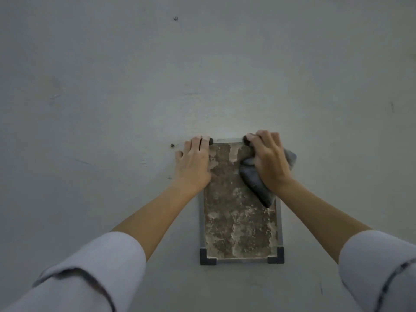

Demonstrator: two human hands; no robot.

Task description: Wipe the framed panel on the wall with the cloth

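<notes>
Fingers (258, 140) press cloth (254, 179) on panel (238, 221).

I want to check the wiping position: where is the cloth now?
In the head view, the grey cloth is bunched under the right hand, against the upper right part of the framed panel.

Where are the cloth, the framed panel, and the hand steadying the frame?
cloth (253, 179), head view, on the grey fold below the right hand.
framed panel (238, 224), head view, on its mottled middle.
left hand (194, 162), head view, on its back.
</notes>
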